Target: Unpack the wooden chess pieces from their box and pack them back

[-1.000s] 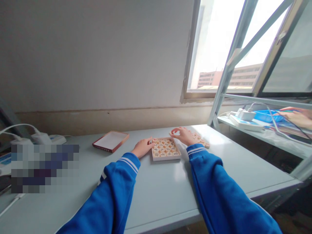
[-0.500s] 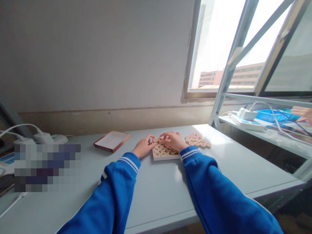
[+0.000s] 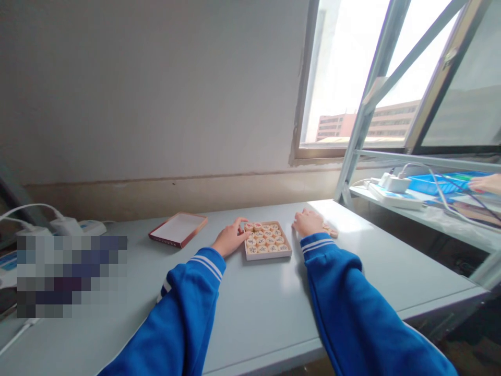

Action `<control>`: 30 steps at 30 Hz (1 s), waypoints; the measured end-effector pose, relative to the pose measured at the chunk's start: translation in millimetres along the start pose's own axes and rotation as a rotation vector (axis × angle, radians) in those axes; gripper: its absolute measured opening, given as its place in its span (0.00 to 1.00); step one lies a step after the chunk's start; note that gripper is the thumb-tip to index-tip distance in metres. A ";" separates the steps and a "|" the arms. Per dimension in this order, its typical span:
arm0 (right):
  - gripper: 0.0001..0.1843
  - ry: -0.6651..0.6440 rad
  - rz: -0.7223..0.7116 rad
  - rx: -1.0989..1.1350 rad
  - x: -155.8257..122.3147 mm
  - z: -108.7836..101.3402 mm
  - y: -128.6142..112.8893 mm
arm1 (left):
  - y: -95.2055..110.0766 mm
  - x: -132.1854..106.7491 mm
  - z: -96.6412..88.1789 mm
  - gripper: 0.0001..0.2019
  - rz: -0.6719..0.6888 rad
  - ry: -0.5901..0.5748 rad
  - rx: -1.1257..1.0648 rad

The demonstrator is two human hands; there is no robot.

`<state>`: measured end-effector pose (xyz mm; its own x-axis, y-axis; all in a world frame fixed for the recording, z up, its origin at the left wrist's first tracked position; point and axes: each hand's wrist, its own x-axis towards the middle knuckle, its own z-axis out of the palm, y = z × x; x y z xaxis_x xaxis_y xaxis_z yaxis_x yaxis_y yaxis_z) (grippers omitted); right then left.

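A shallow white-sided box (image 3: 268,256) holds rows of round wooden Chinese chess pieces (image 3: 269,241), most with dark characters and a couple at the far left with red ones. At the box's left side rests my left hand (image 3: 230,238), its thumb touching the edge by the pieces and its index finger stretched out apart from it. Right of the box, my right hand (image 3: 308,223) is over the loose pile with fingers curled down. Whatever lies under those fingertips is hidden. Some loose chess pieces (image 3: 331,231) show past the hand's right side.
A dark red box lid (image 3: 178,230) lies inside-up at the back left of the grey table (image 3: 258,308). Chargers and cables (image 3: 66,225) sit at the far left. Beyond the metal post on the right, another person's hand (image 3: 485,184) is near a blue basket (image 3: 434,184).
My right hand has moved right, from above the box to the loose pile, uncovering the rows of pieces. My left hand has stayed at the box's left side.
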<state>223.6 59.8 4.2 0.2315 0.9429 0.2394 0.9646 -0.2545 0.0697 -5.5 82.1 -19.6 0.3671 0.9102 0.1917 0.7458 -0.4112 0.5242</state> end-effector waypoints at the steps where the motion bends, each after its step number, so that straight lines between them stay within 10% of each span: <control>1: 0.13 -0.004 -0.001 0.005 -0.1 1.6 -0.1 | -0.2 0.2 0.5 0.22 -0.008 0.001 -0.008; 30: 0.10 -0.082 0.164 0.270 11.9 1.6 22.3 | -4.6 3.2 0.3 0.25 -0.033 -0.019 -0.187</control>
<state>248.0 65.7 7.1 0.3856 0.9109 0.1466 0.9097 -0.3488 -0.2253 -7.6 86.9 -21.7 0.3563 0.9211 0.1568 0.6416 -0.3631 0.6756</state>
